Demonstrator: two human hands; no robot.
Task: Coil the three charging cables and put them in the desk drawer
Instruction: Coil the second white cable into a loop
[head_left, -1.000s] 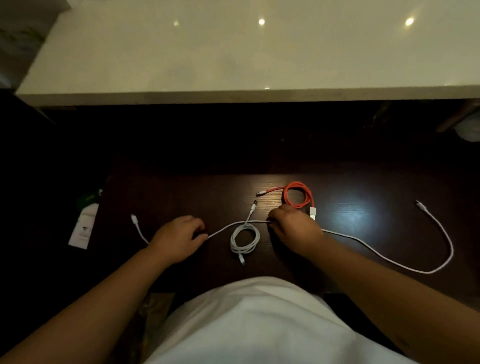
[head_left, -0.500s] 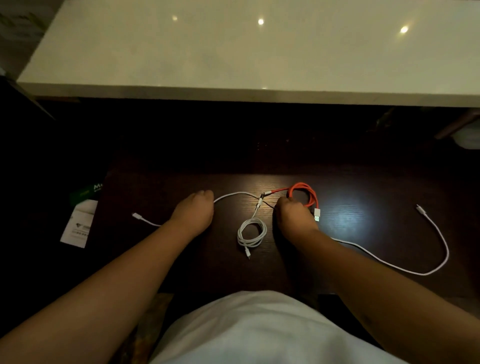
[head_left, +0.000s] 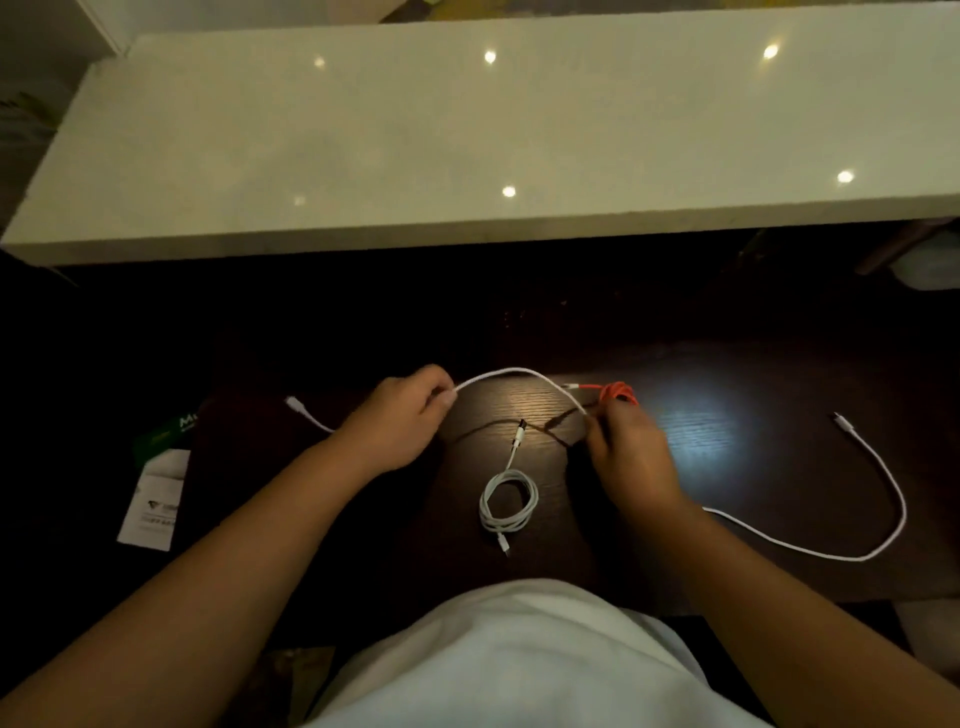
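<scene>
Left hand (head_left: 400, 423) is seen with fingers curled, a long white cable (head_left: 511, 373) being pinched between thumb and fingertips at its upper edge; right hand (head_left: 631, 454) is likewise curled, the same cable being gripped at its fingertips. Between the two hands the smooth, round-section cable is raised in a shallow arch above the bench (head_left: 727, 431), a dark wood-grained surface with a glossy patch of reflected light to the right of the right hand. One free end of the cable, tipped with a small white plug, is laid on the bench to the left of the left hand; the other length emerges from under the right wrist and is swept in a wide open curve to the far right, ending in a second plug. A shorter white cable (head_left: 509, 501) is shown already wound into a compact round coil between the forearms, its two plug ends projecting above and below the loop. An orange cable (head_left: 618, 392), also coiled, lies just beyond the right hand's fingertips and is partly hidden by them. A pale, polished stone-like counter (head_left: 467, 145) with specular light spots spans the upper field. A white printed paper card (head_left: 153, 501) lies at the left, off the bench edge.
</scene>
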